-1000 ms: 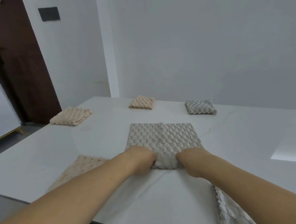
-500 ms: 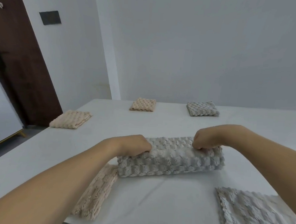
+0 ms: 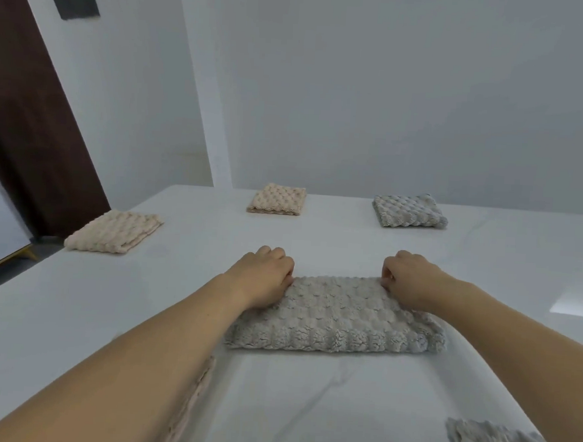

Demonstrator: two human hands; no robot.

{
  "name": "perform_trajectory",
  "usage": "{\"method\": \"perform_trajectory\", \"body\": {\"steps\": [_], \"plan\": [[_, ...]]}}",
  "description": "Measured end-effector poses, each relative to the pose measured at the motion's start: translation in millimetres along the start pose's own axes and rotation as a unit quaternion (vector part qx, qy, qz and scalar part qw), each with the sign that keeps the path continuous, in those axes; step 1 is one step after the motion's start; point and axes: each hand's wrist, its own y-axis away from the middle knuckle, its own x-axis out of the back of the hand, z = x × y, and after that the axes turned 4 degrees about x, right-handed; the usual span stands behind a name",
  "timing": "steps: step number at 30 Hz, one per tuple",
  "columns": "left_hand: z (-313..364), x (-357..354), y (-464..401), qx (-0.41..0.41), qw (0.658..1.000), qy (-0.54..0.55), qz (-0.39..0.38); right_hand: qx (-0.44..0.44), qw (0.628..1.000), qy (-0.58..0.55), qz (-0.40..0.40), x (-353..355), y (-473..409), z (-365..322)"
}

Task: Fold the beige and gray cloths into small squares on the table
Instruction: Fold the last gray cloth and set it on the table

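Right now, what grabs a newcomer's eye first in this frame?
The gray cloth at centre, doubled into a long strip, with the left hand and right hand pinching its far corners. Behind it lie three finished squares: two beige and one gray, spread across the white table.

1. There is one view only, from a wide-angle camera worn on the person's head.
2. It faces forward and slightly down across the white table (image 3: 306, 409), toward the far wall (image 3: 393, 90).
3. It sits close above the forearms, whose bases leave the bottom edge.
4. Wide-angle distortion tilts the door (image 3: 27, 109) at left.
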Motion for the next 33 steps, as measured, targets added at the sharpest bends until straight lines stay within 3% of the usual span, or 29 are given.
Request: {"method": "perform_trajectory", "body": {"steps": [10,12,15,19,28,33], "plan": [[-2,-16,-1,0.026,0.994,0.09,0.055,0.044,0.994,-0.081,0.056,-14,-4,3],[-2,-14,-1,0.034,0.99,0.127,0.056,0.05,0.97,-0.226,0.071,-10,0,1],[-6,-11,-2,0.049,0.983,0.172,0.045,0.029,0.904,-0.424,0.047,-3,3,0],[-9,-10,-2,0.063,0.983,0.17,0.042,0.006,0.894,-0.448,-0.008,0,2,9],[-18,-17,-1,0.111,0.98,0.16,0.034,-0.017,0.885,-0.464,-0.004,0,2,24],[-19,-21,-1,0.112,0.984,0.134,0.043,-0.036,0.833,-0.552,0.002,5,2,29]]}}
